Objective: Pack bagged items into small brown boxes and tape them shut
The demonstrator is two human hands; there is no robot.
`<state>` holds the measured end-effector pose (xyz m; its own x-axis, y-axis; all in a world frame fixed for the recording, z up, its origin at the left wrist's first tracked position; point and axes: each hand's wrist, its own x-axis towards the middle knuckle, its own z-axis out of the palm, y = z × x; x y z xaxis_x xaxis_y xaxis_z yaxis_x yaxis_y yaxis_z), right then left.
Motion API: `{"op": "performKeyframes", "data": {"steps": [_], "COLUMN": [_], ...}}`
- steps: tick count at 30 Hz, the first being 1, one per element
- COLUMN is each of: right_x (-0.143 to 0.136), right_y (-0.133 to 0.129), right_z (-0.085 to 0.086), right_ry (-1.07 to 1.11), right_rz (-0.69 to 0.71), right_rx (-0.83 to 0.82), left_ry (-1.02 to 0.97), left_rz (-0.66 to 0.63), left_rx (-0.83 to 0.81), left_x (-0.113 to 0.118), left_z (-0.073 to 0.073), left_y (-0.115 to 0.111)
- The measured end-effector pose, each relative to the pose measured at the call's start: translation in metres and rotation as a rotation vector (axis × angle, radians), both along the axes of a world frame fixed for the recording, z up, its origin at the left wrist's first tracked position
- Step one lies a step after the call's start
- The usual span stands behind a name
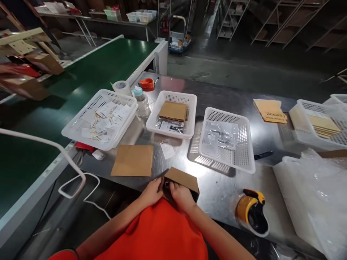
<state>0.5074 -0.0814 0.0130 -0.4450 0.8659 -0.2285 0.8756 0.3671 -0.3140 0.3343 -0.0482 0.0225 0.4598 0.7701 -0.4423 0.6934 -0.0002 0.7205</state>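
A small brown cardboard box (184, 177) is held close against my red shirt at the table's front edge, its open end towards me. My left hand (152, 191) pinches the box's left side. My right hand (181, 196) reaches into the opening with curled fingers; a small pale bit shows by the fingertips, but what they hold is hidden. Left of the box lies a flat piece of brown cardboard (132, 161). Just beyond is a white printed tag (167, 149). A white basket (151, 127) with folded cardboard (172, 110) and bagged parts stands behind.
Left, a white basket (69, 133) holds strung tags, beside a green conveyor (108, 54). Another basket (245, 144) contains clear bagged parts. At right are a yellow tape dispenser (251, 211), a black knife (264, 155) and a bin (287, 187) with plastic bags. A white cable (65, 151) hangs left.
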Motion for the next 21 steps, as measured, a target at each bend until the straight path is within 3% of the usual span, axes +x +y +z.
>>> {"op": "performKeyframes", "data": {"steps": [6,9,10,12,15,18,21], "right_x": [0.007,0.026,0.037,0.062,0.093,0.094,0.072], "right_y": [0.0,-0.003,-0.007,-0.021,-0.05,-0.075,-0.083], "right_z": [0.03,0.037,0.037,0.029,0.008,-0.011,-0.022], "right_ry": [-0.068,0.121,0.211,0.408,0.832,1.233,1.399], "right_rz": [0.23,0.28,0.184,-0.191,-0.739,-0.9,-0.932], "right_rx": [0.146,0.212,0.23,0.212,-0.107,-0.506,-0.603], "left_ry": [0.274,0.343,0.307,0.19,-0.035,-0.29,-0.462], "left_rz": [-0.071,-0.11,-0.124,-0.131,-0.044,0.028,-0.004], "left_rx": [0.012,0.01,0.001,-0.062,-0.251,-0.532,-0.778], "left_x": [0.0,-0.005,-0.009,-0.018,-0.032,-0.041,-0.038], "left_z": [0.023,0.028,0.027,0.022,0.009,-0.008,-0.026], "left_y": [0.003,0.005,0.007,0.011,0.021,0.031,0.037]}}
